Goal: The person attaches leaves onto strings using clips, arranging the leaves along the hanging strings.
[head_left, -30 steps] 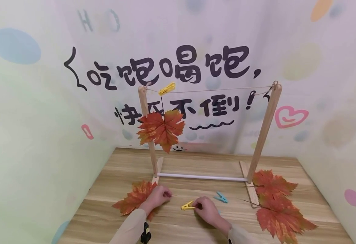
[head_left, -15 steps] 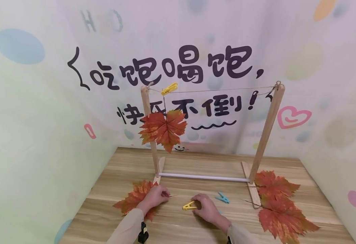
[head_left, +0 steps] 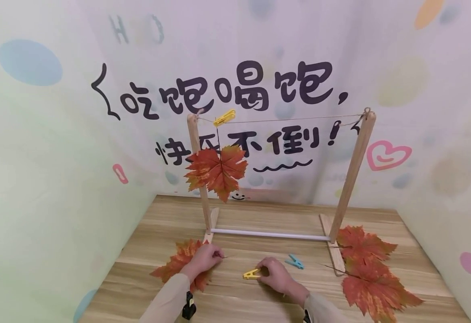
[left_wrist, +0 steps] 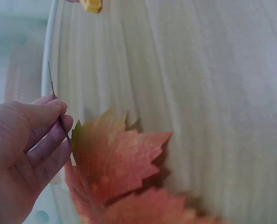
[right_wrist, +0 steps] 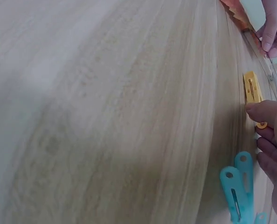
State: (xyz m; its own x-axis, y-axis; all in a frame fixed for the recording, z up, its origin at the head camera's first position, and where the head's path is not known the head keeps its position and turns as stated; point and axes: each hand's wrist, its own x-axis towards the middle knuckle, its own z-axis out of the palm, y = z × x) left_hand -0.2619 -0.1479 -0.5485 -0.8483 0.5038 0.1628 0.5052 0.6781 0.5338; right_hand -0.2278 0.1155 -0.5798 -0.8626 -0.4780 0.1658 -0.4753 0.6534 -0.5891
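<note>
My left hand pinches the thin dark stem of an orange-red artificial maple leaf between thumb and fingertips. The leaf's blade lies low over the table beneath that hand and forearm. In my right hand a yellow clothespin is pinched at its handle end, its tip pointing left toward the stem. Close beside the right hand, a blue clothespin lies on the table. Another maple leaf hangs by its stem from a yellow clothespin on the string.
A wooden stand with a left post, a right post and a white crossbar rises behind the hands. Two more maple leaves lie at the right, by the stand's foot. A patterned wall backs the table.
Both hands keep their holds on the stem and the yellow clothespin. The right hand has shifted very slightly; the head view has drifted a little.
</note>
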